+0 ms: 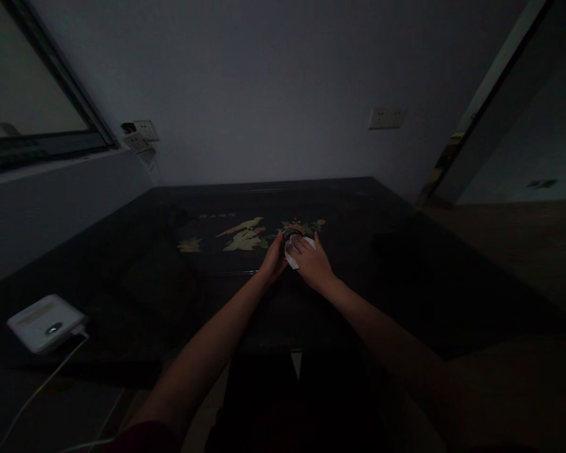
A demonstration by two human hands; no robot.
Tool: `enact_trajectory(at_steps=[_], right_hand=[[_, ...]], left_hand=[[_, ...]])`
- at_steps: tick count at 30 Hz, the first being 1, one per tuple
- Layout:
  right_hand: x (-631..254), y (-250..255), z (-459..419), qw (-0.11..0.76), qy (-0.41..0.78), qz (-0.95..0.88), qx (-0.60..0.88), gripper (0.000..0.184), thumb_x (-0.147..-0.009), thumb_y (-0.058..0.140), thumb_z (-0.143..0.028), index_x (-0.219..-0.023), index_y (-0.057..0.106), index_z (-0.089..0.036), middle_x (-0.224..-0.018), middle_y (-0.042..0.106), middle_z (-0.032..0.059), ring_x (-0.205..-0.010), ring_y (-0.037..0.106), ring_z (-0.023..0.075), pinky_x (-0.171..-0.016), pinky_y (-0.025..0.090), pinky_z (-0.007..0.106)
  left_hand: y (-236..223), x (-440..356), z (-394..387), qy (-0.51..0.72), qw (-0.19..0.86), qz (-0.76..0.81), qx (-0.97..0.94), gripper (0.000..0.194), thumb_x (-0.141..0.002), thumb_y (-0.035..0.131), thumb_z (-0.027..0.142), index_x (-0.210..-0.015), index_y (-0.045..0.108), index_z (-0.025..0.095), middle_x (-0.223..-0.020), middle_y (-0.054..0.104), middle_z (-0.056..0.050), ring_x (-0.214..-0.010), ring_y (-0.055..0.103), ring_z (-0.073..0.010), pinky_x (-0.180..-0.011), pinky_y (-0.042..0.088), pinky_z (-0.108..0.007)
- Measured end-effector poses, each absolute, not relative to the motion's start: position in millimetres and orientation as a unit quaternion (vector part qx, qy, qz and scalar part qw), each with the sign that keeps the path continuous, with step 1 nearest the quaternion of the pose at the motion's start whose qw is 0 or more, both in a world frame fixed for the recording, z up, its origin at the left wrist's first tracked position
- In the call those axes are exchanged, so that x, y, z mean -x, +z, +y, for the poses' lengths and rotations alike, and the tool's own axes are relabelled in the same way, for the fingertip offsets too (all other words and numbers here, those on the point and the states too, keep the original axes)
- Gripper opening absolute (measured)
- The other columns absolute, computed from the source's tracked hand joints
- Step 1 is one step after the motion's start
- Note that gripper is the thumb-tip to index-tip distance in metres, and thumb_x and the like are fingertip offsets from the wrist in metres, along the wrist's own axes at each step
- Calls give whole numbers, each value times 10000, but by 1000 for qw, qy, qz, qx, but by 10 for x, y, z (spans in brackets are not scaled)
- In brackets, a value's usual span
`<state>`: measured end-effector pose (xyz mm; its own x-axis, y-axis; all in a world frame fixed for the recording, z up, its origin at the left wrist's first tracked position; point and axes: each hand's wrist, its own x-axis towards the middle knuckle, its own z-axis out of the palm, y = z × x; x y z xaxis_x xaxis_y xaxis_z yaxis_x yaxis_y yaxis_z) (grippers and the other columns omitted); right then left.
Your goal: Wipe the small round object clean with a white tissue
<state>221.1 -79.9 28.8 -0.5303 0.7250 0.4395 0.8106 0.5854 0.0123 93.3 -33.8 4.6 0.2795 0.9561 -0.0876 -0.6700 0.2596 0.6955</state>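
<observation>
A dim room has a pale wall (264, 94) behind a dark, glossy bench (292, 314), with a window (33, 82) at the left and a doorway (481, 107) at the right. A coloured bird-and-flower design (243, 239) decorates the benchtop, its right part partly covered by the hands. A white, box-shaped device (44, 321) with a cable (42, 384) stands near the left edge, well apart from them. Wall sockets (387, 118) sit above the bench.

The left hand (274, 259) has its grip curled around the left side of a small, dark, shiny object (290, 233) over the flowers. The right hand (314, 264) lays its fingers over a thin white sheet (291, 261) against that object; whether this grip closes on the sheet, I cannot tell. The object looks rounded; the hands hide most of it.
</observation>
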Motion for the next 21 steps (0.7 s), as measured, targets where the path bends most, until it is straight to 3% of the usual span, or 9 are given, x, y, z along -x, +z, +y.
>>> enact_trajectory(at_steps=[12,16,21], right_hand=[[-2166,252,-835,182,-107,-861,463,406,-942,363,-137,-1310,532,-150,-1362,550,161,-1334,415,282,-1133,124,642],[-2154,279,-859,176,-90,-861,468,400,-938,351,-122,-1285,549,-136,-1308,590,161,-1279,467,279,-1140,97,627],[-2135,282,-882,202,-31,-851,484,378,-916,383,-109,-1246,565,-139,-1246,623,157,-1205,521,265,-1136,146,579]], left_hand=[[27,-931,-327,556,743,262,-266,371,-928,479,407,-1071,671,123,-983,716,-95,-931,662,-178,-865,499,-270],[26,-947,-308,558,745,258,-259,396,-954,417,399,-1021,682,114,-956,721,-94,-939,661,-176,-887,490,-268],[0,-944,-286,559,736,256,-282,354,-919,488,411,-1021,682,133,-1002,716,-89,-985,653,-183,-918,475,-277]])
